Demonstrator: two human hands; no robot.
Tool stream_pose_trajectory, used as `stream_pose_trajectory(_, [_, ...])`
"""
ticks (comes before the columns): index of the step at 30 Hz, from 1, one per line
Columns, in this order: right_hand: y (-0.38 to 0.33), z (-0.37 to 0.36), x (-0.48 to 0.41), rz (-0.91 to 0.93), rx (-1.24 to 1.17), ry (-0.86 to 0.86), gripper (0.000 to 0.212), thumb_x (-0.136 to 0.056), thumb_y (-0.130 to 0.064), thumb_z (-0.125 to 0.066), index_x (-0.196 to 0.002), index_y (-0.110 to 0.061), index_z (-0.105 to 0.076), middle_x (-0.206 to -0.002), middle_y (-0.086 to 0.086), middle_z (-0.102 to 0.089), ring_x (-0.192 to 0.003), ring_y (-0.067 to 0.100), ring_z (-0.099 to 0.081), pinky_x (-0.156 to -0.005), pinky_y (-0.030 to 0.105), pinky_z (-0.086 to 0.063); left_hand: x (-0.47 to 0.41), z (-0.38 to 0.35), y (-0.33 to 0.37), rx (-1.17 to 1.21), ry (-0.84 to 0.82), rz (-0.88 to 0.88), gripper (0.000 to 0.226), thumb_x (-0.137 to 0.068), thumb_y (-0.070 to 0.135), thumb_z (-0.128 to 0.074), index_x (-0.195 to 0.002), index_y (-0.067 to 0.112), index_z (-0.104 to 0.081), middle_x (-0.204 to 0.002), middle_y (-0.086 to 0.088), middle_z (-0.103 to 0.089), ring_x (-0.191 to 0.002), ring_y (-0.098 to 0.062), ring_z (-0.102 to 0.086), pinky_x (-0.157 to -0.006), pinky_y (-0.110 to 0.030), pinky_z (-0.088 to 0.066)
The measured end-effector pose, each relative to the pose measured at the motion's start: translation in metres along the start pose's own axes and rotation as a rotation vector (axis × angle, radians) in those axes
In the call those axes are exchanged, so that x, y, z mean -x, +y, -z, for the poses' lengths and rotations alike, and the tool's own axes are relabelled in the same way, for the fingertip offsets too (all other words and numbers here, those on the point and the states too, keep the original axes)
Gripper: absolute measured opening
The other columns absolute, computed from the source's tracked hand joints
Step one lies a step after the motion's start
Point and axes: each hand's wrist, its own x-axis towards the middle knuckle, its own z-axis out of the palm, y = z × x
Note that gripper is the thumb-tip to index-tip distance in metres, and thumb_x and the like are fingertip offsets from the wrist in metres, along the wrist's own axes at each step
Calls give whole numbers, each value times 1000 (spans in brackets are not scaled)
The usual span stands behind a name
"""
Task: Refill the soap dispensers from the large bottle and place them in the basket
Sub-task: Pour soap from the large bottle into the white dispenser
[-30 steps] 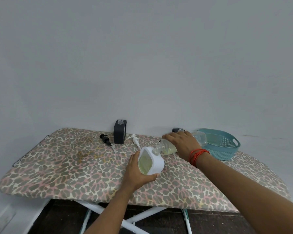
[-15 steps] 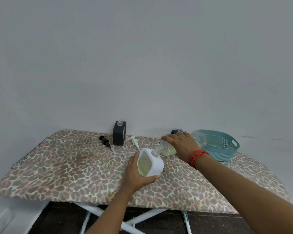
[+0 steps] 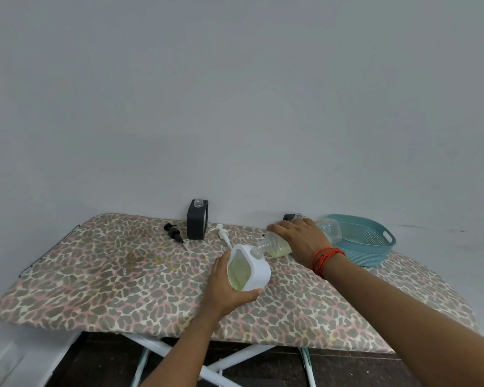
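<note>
Left hand [image 3: 224, 289] grips the white dispenser [image 3: 259, 270], tilted over the middle of the board [image 3: 95, 275]; pale yellow-green liquid shows through its side. Right hand [image 3: 299, 238] wraps round the large bottle [image 3: 277, 245], which is tipped nearly level with its neck at the dispenser's top opening and liquid pooled toward the neck. Teal basket [image 3: 369, 251] sits at the far right corner, just behind the bottle's base. Black dispenser [image 3: 197, 223] stands upright at the far edge, uncapped. Black pump [image 3: 173, 231] lies left of it and white pump [image 3: 223, 233] right of it. Dark item [image 3: 289, 217] behind the right hand is mostly hidden.
</note>
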Motion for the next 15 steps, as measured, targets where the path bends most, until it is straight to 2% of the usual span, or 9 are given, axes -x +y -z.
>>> stream_pose_trajectory(7, [0, -1, -1, 1, 7, 1, 70, -81, -3, -65, -137, -38, -42, -131, -10, -60, -107, 22, -60, -98, 39, -42, 0, 0, 0, -11, -2, 14, 120, -47, 68, -90, -149, 26, -42, -132, 12, -51, -122, -10, -52, -101, -41, -50])
stream_pose_trajectory(15, [0, -3, 0, 1, 13, 7, 70, -80, -1, -62, -137, -37, -42, -130, -10, -60, -106, 22, -60, -98, 39, -43, 1, 0, 0, -7, 2, 1, 114, -49, 66, -92, -145, 26, -45, -129, 13, -51, -120, -10, -53, -100, -41, -51])
